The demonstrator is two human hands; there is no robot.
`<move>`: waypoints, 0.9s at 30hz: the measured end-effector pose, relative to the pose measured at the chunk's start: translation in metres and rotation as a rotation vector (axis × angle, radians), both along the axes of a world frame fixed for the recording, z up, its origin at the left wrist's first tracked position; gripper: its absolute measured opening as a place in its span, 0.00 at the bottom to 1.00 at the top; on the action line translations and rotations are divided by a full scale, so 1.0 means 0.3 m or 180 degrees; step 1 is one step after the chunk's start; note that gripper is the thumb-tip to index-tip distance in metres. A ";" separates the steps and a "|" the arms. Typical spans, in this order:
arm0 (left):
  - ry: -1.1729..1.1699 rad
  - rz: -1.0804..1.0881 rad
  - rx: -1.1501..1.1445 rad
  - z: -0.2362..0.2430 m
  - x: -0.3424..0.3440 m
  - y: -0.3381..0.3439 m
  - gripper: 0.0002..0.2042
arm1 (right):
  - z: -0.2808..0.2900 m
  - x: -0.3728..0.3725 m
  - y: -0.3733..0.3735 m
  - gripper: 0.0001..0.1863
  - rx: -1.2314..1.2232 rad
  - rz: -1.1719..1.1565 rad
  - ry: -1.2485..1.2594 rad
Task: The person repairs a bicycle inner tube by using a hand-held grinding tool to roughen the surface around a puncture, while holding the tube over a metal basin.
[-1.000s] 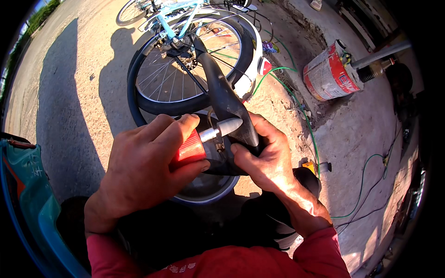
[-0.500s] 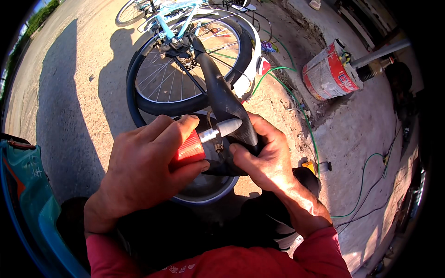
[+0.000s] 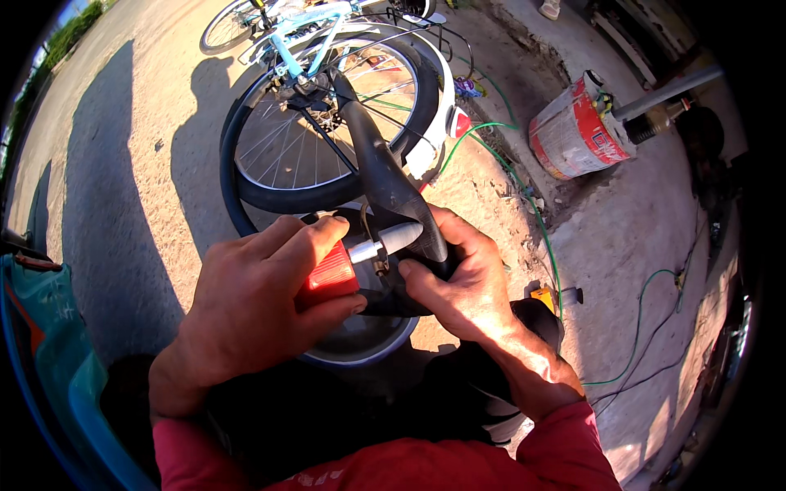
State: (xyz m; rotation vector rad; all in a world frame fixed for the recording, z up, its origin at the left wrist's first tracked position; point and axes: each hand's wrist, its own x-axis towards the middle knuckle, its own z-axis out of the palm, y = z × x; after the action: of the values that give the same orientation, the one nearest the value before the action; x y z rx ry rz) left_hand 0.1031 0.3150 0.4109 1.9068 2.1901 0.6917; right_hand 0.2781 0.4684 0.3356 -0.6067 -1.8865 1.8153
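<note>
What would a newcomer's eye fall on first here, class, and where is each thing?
Probably the bright red tool handle in the left grip, near the centre, its grey cone-shaped tip pointing right, by the black inner tube held in the right grip. Next might come the light-blue bicycle frame and spoked wheel beyond, then the red-and-white bucket at upper right.

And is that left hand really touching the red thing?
Touching. The head view shows the left hand wrapped around the red handle, gripping it from both sides with no gap between them.
</note>
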 end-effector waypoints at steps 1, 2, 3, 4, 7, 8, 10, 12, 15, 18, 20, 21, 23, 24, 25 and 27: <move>-0.0019 0.0118 0.0029 -0.001 0.001 0.005 0.32 | -0.008 0.001 0.004 0.27 0.0094 -0.0022 0.0004; -0.0039 0.0235 0.0058 -0.002 0.001 0.009 0.32 | -0.011 0.004 0.008 0.28 0.0189 -0.0046 0.0007; 0.0006 0.0221 0.0091 -0.005 -0.007 0.007 0.33 | 0.000 0.002 0.005 0.28 0.0164 -0.0029 -0.0016; 0.0024 0.0216 0.0100 -0.005 -0.007 0.006 0.33 | 0.010 0.000 0.003 0.28 0.0172 -0.0034 0.0002; -0.0007 0.0004 0.0107 -0.005 0.008 0.006 0.33 | 0.009 0.001 0.010 0.29 0.0042 -0.0018 -0.0042; -0.0003 -0.0007 0.0136 -0.007 0.005 0.011 0.33 | 0.008 -0.001 0.011 0.28 0.0123 0.0004 -0.0011; 0.0132 0.0231 0.0257 -0.008 -0.004 0.015 0.30 | 0.015 0.005 0.015 0.28 0.0191 -0.0001 -0.0063; 0.0069 0.0255 0.0200 -0.005 -0.004 0.013 0.30 | 0.019 0.009 0.011 0.27 0.0056 -0.0010 -0.0030; 0.0093 0.0181 0.0407 -0.003 -0.006 0.005 0.30 | 0.027 0.002 0.010 0.26 -0.0237 -0.0026 0.0085; -0.0166 0.0424 0.0284 0.004 -0.006 0.002 0.32 | 0.043 -0.003 0.007 0.24 -0.0415 -0.0040 0.0207; -0.0191 0.0367 0.0228 -0.004 -0.008 0.007 0.32 | 0.035 -0.002 0.011 0.24 -0.0397 -0.0050 0.0187; -0.0196 0.0373 0.0235 -0.003 -0.006 0.008 0.32 | 0.032 -0.002 0.012 0.24 -0.0390 -0.0044 0.0182; -0.0176 0.0318 0.0210 -0.002 -0.001 0.010 0.33 | 0.026 -0.002 0.014 0.24 -0.0300 -0.0051 0.0250; -0.0185 0.0318 0.0206 -0.004 -0.001 0.009 0.33 | 0.023 -0.004 0.011 0.24 -0.0304 -0.0052 0.0241; -0.0142 0.0280 0.0202 -0.007 -0.001 0.009 0.33 | 0.021 -0.006 0.009 0.24 -0.0159 -0.0051 0.0193; -0.0118 0.0129 0.0144 -0.010 0.000 0.005 0.33 | 0.018 -0.006 0.009 0.24 -0.0026 -0.0054 0.0141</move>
State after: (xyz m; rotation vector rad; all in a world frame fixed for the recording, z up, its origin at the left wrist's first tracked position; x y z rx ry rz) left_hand 0.1031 0.3166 0.4080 1.8600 2.2147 0.7836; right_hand 0.2763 0.4711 0.3411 -0.5788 -1.8406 1.8118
